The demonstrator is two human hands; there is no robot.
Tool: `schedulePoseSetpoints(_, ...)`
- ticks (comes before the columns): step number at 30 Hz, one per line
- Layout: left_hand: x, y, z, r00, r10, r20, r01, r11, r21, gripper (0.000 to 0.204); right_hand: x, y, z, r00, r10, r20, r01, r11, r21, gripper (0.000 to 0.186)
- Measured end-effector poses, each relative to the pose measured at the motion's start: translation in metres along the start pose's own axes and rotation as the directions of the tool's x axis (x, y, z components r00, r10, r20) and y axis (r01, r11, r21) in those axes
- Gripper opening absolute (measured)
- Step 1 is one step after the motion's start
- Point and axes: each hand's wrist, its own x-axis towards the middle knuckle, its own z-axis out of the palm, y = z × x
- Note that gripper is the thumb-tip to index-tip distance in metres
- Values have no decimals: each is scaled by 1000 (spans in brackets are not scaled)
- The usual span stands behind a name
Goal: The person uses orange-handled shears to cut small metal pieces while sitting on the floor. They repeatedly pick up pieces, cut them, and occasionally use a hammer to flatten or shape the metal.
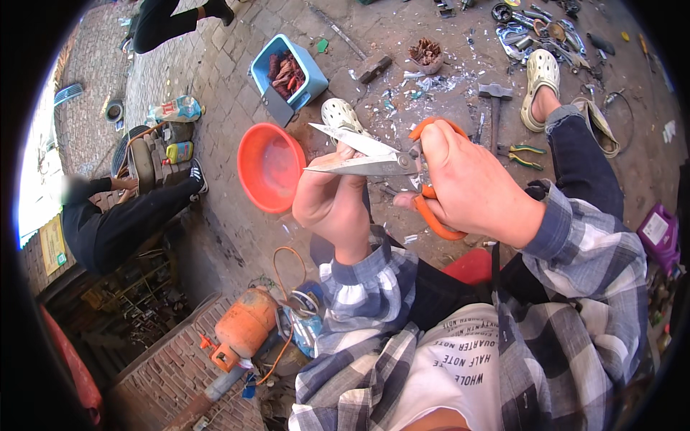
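Observation:
My right hand (478, 183) grips a pair of scissors (374, 164) by their orange handles. The two metal blades stand apart and point left. Just behind the blades is my left hand (330, 201), its fingers pressed together in a pinch. Whatever they hold, if anything, is hidden by the blades. Left of that hand, a red plastic basin (269, 169) sits on the paving. Beyond it stands a light blue bin (309, 82) with dark reddish-brown scraps inside.
A hammer (494, 93) and green-handled pliers (525, 156) lie near my right foot. A sledgehammer (374, 68) lies farther off, with scattered metal parts (543, 36) at the far right. An orange gas cylinder (246, 320) stands at the near left. Another person (108, 223) sits at the left.

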Motion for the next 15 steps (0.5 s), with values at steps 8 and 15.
schedulePoseSetpoints(8, 3, 2, 5, 977, -214, -6, 214, 975, -65, 19, 6, 5, -1, 998, -39, -48, 37, 999, -34, 64)
schedulePoseSetpoints(15, 7, 5, 6, 942, -329, 62, 332, 943, -31, 27, 8, 13, 1, 986, -75, -149, 57, 991, -122, 65)
